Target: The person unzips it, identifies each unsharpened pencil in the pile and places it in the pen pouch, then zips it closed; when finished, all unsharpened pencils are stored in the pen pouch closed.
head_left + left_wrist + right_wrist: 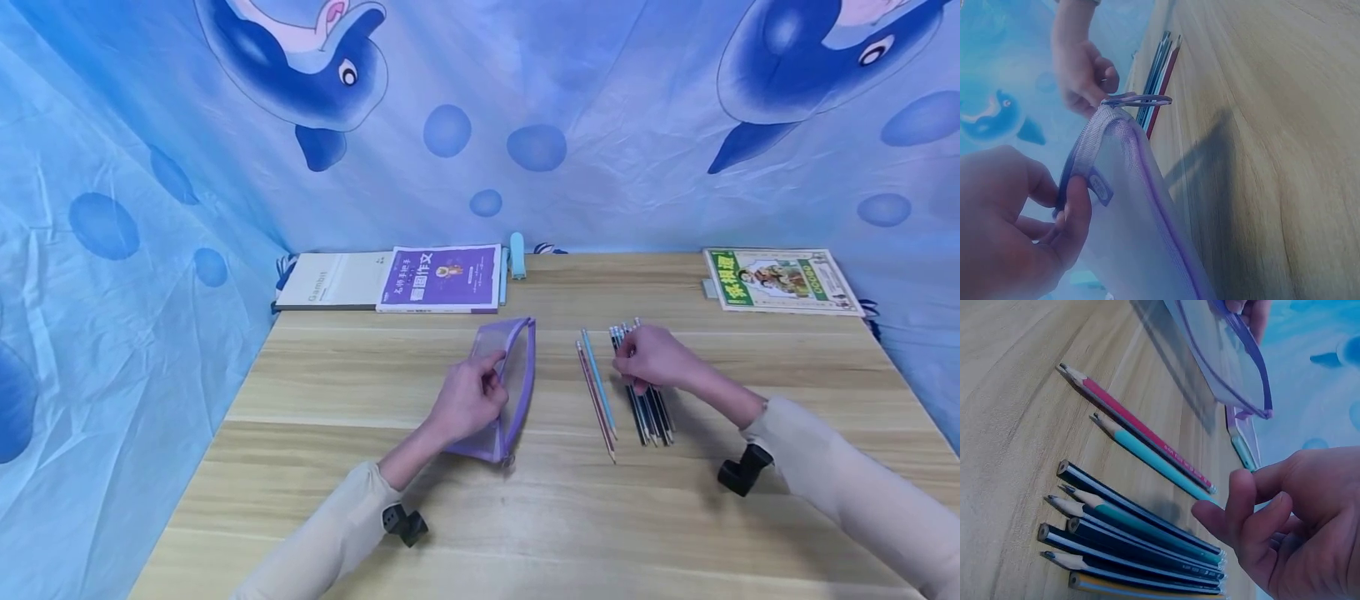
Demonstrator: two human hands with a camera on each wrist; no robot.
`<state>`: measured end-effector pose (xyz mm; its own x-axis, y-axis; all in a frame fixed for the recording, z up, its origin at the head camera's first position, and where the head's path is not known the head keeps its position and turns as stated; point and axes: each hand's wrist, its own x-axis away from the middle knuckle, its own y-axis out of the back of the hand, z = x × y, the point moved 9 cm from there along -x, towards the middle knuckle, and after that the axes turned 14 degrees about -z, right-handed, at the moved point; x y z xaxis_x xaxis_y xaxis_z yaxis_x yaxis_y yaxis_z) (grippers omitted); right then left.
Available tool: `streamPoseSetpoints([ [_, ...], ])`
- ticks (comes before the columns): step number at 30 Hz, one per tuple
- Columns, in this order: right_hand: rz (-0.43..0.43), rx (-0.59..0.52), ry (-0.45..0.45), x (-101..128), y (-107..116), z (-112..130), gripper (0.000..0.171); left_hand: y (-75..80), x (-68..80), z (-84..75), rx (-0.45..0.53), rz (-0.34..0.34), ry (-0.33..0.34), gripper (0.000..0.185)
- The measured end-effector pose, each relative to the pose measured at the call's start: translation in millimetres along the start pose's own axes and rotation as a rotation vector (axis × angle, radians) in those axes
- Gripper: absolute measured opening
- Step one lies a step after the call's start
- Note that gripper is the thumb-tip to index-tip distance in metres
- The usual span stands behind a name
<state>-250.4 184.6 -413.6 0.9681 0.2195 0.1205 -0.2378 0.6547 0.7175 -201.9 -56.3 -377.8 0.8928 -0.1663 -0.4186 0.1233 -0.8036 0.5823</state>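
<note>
My left hand pinches the zip edge of a purple see-through mesh pencil pouch. In the left wrist view the pouch stands raised on its side, its zipper along the upper edge. Over to the right, my right hand hovers above a bunch of dark pencils, fingers loosely bent and nothing between them. Some of those are sharpened and some have flat ends, as the right wrist view shows. Between pouch and bunch lie a red pencil and a light blue pencil, side by side.
At the back left lie a pale book and a purple book, with a light turquoise object beside them. A green and yellow book lies back right. Behind the wooden table hangs a blue dolphin-print cloth.
</note>
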Motion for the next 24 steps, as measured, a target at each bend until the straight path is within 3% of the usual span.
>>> streamPoseSetpoints([
  [15, 0.013, 0.045, -0.045, -0.4, -4.6, -9.1, 0.013, -2.3, 1.0, 0.5, 0.007, 0.028, 0.022, 0.055],
  [24, -0.02, 0.257, 0.025, -10.3, -16.8, -0.1, 0.03, -3.1, 2.0, 1.8, -0.001, 0.026, 0.025, 0.056],
])
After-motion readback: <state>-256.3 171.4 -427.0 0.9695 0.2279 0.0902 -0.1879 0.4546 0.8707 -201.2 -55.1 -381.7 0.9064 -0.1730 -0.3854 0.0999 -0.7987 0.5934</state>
